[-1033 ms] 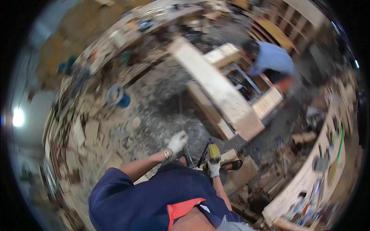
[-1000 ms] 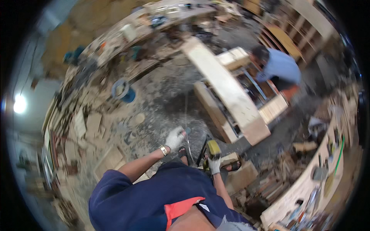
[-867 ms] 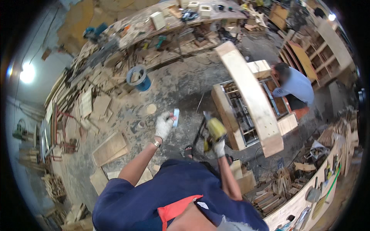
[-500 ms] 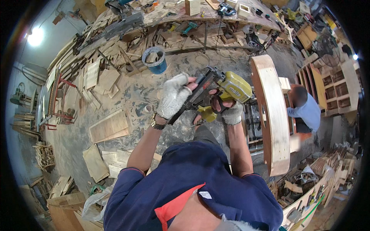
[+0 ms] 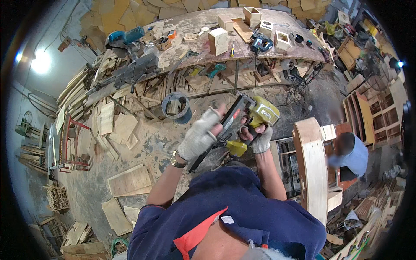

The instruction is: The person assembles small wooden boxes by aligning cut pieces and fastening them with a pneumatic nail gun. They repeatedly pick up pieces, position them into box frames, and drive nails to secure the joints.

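Note:
My right hand (image 5: 261, 139), in a fingerless grey-white work glove, is wrapped round the grip of a yellow nail gun (image 5: 265, 111). The tool's long black magazine (image 5: 234, 115) slants down toward my left forearm. Beside that magazine is my left hand (image 5: 199, 138), gloved the same way, with its fingers stretched out and partly smeared by motion. It does not close round the tool; whether the palm touches the magazine is unclear.
A curved wooden panel (image 5: 313, 169) stands at my right, with a person in a blue shirt (image 5: 357, 155) beyond it. Ahead are a bucket (image 5: 185, 117) and a long workbench (image 5: 290, 22) bearing wooden boxes (image 5: 218, 42). Loose boards (image 5: 129, 181) lie on the floor at left.
The view has tipped up, showing more of the workbench. My left fingers have straightened and spread beside the magazine. My right hand keeps its hold on the nail gun.

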The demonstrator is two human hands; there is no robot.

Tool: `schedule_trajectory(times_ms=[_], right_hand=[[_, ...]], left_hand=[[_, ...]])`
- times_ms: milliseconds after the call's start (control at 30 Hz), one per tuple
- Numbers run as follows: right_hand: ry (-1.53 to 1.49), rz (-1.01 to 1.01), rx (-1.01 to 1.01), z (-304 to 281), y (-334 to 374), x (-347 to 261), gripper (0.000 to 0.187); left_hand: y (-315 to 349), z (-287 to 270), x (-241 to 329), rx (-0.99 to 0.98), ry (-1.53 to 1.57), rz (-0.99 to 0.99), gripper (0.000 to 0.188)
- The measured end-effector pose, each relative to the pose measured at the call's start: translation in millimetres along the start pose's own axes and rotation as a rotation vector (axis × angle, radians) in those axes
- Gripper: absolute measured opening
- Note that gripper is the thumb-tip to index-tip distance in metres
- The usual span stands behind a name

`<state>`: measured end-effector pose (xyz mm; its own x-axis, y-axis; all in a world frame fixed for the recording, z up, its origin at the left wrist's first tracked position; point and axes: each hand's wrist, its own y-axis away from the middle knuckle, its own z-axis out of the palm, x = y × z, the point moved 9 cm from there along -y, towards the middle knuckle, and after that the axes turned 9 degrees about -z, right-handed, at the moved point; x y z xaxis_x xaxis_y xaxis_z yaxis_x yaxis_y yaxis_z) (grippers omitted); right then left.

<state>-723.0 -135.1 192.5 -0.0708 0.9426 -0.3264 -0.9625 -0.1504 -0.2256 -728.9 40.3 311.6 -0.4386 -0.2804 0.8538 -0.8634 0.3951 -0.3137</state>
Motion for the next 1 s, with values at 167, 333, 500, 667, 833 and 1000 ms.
schedule_trajectory(times_ms=[167, 333, 500, 667, 833, 1000], right_hand=[[-0.076, 0.121, -0.093, -17.7, -68.6, -1.2, 0.079], [-0.05, 0.201, -0.079, -42.2, -125.7, 6.5, 0.068], [-0.012, 0.155, -0.002, -72.5, -199.8, -6.9, 0.063], [-0.104, 0.135, -0.058, -93.8, -305.9, -28.8, 0.073], [-0.106, 0.2, -0.004, -116.8, -401.7, 3.0, 0.072], [-0.171, 0.491, 0.11, -141.6, -447.9, 100.5, 0.072]], left_hand=[[-54.7, -2.3, -77.8, -0.198, 0.687, -0.46, 0.056], [-100.2, 20.7, -132.1, -0.445, 0.93, -0.636, 0.061], [-168.4, 13.8, -182.9, -0.435, 1.051, -0.576, 0.068], [-227.9, -36.1, -237.0, -0.412, 0.905, -0.374, 0.059], [-286.8, -73.1, -294.7, -0.109, 0.852, -0.339, 0.045], [-336.4, -152.7, -335.4, 0.259, 0.654, -0.294, 0.081]])
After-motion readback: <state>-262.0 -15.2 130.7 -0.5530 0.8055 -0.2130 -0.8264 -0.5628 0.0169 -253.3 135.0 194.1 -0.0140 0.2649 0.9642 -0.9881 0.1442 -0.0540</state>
